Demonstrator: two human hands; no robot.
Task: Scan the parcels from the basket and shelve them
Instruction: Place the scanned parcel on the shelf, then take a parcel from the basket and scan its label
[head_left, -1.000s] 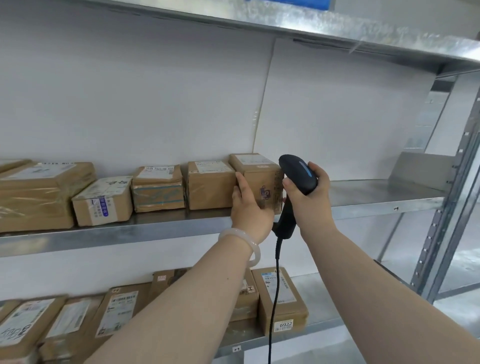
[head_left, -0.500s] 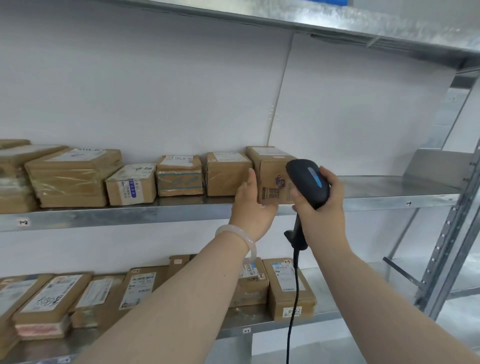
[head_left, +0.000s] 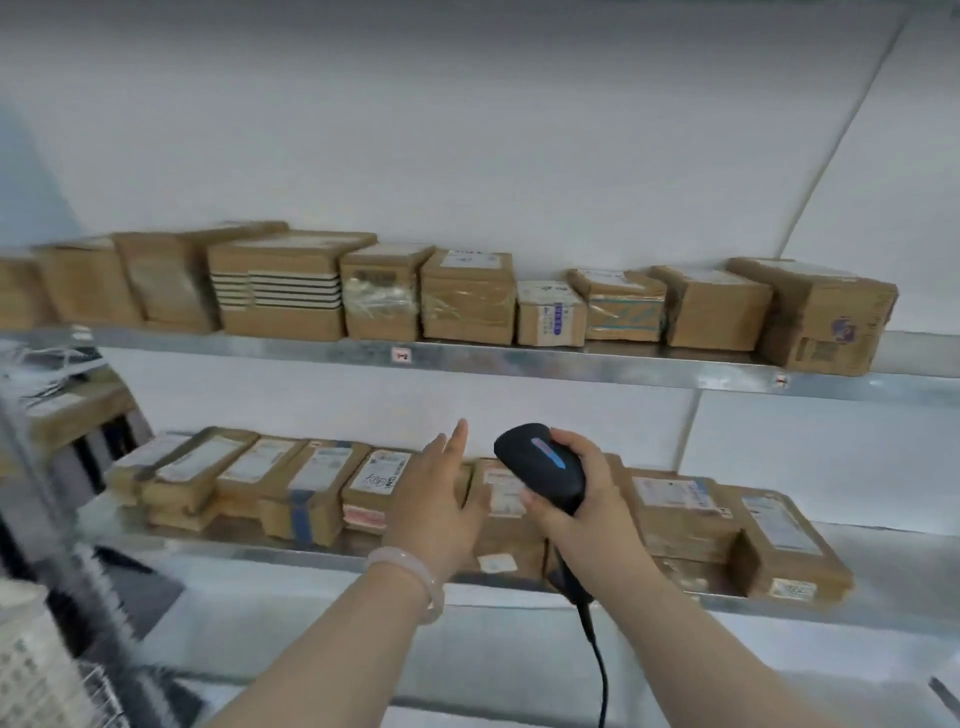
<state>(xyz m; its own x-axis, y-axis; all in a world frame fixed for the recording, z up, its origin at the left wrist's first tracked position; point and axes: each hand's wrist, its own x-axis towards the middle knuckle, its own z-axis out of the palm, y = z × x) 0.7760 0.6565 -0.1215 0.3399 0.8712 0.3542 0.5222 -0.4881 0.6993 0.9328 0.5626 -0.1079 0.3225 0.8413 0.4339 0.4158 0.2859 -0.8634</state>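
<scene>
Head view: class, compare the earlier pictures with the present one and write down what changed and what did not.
The left hand let go of the end parcel on the upper shelf and dropped away, open, in front of the lower shelf. The right hand came down too. Unchanged: it grips the scanner; the parcel stays at the row's right end.

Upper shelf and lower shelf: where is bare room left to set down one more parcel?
Upper shelf: bare metal shows only right of the purple-logo box; leftward the parcels stand packed side by side. Lower shelf: a bare strip lies right of the last flat parcel; the rest is crowded, some parcels stacked.
</scene>
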